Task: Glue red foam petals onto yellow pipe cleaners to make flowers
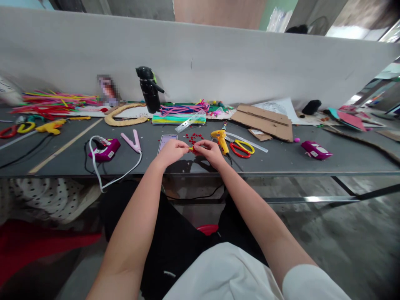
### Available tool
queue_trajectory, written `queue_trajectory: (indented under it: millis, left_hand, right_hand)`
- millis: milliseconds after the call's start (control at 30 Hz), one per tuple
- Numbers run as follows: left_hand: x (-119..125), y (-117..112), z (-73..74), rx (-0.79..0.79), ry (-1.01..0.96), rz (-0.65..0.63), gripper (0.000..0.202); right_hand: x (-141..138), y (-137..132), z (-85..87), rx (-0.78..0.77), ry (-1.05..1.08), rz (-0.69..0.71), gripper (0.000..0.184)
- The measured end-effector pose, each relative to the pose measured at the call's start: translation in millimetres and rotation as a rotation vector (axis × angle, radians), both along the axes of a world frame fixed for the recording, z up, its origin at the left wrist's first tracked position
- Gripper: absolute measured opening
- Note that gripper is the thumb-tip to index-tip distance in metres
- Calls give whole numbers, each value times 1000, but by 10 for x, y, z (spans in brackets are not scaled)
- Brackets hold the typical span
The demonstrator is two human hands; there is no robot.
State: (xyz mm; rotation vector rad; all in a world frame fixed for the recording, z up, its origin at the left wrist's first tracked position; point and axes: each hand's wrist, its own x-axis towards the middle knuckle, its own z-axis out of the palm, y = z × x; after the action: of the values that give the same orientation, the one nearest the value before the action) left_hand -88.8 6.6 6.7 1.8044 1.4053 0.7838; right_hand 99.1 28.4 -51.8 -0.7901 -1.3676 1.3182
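My left hand is closed in a pinch on a small yellow piece just above the table's front part. Fingertips of my right hand are pinched together right beside it. Red shows at those fingertips, but whether the right hand holds a red bit or only covers some is too small to tell. Small red pieces lie scattered just beyond both hands. Partly behind my left hand is a phone. To the right of my right hand lie a yellow glue gun and scissors with red and yellow handles.
Farther back are a black bottle, bundled pipe cleaners, a clear ruler and cardboard. At left, a purple power socket and a pink flat iron trail a white cord over the edge. Another purple socket sits at right.
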Motion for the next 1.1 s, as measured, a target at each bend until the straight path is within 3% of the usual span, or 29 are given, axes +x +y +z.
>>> queue_trajectory:
  millis: [1100]
  left_hand:
    - [6, -13, -14, 53, 6, -41, 30]
  right_hand:
    - [-7, -18, 14, 85, -11, -67, 28]
